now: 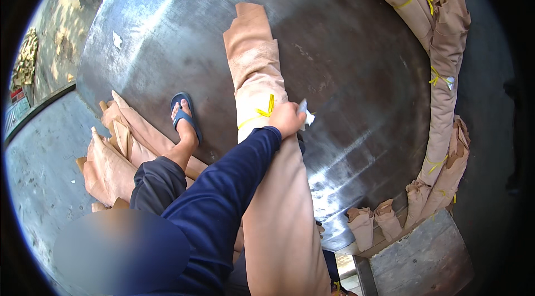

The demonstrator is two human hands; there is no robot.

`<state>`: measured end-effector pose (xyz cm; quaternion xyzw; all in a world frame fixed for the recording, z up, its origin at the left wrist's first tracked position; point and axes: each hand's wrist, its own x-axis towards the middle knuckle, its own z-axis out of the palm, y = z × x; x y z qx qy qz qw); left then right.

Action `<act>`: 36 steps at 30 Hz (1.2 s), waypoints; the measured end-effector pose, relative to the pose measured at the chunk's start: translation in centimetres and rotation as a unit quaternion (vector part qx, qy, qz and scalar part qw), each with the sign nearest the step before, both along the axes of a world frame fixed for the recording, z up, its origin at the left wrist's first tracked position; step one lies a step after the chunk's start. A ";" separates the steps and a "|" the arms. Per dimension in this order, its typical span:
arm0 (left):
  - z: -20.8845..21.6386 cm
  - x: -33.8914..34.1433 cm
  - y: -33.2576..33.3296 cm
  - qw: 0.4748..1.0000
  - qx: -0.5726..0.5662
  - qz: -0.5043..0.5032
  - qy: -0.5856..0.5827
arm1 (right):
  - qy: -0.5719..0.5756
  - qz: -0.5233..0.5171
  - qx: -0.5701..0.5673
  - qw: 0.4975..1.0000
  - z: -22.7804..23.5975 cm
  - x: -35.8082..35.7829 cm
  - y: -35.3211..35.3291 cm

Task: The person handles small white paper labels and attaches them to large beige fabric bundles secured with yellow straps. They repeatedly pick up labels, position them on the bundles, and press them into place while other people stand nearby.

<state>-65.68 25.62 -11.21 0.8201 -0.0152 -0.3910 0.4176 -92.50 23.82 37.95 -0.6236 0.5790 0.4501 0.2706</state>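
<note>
No writing or number can be read. Any marks on the white tag (450,82) on a right-hand roll (443,98), or on the white scrap (309,120) at the left hand (287,120), are too small to tell.

I get bright, daylight-like light, sun patches at upper left. Glare streaks whiten metal surface (356,67) at upper left and below centre-right; middle darker. Right side dim. Fisheye bends edges, black vignette at corners, bluish fringe left. Tan roll (281,201) fairly clear; oval blur smears lower left.
</note>
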 end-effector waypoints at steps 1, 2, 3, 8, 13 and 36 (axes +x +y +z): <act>0.4 0.6 0.4 0.998 0.016 0.049 0.024 | -0.004 -0.005 -0.001 1.000 0.0 0.0 0.1; 0.9 1.6 1.6 0.989 -0.021 0.132 0.058 | -0.009 -0.012 0.000 1.000 0.1 0.1 0.2; 1.6 3.4 3.5 0.973 -0.055 0.201 0.097 | -0.017 -0.015 0.002 1.000 0.0 0.3 0.3; 10.2 11.7 12.2 0.970 -0.069 0.227 0.045 | -0.074 -0.031 0.006 0.997 0.8 0.3 0.6; 21.6 21.2 23.1 0.922 -0.144 0.359 0.025 | -0.163 -0.050 0.037 0.985 1.0 0.2 -1.4; 20.9 15.0 35.1 0.842 -0.268 0.468 0.026 | -0.490 -0.081 0.295 0.816 -25.7 40.4 21.0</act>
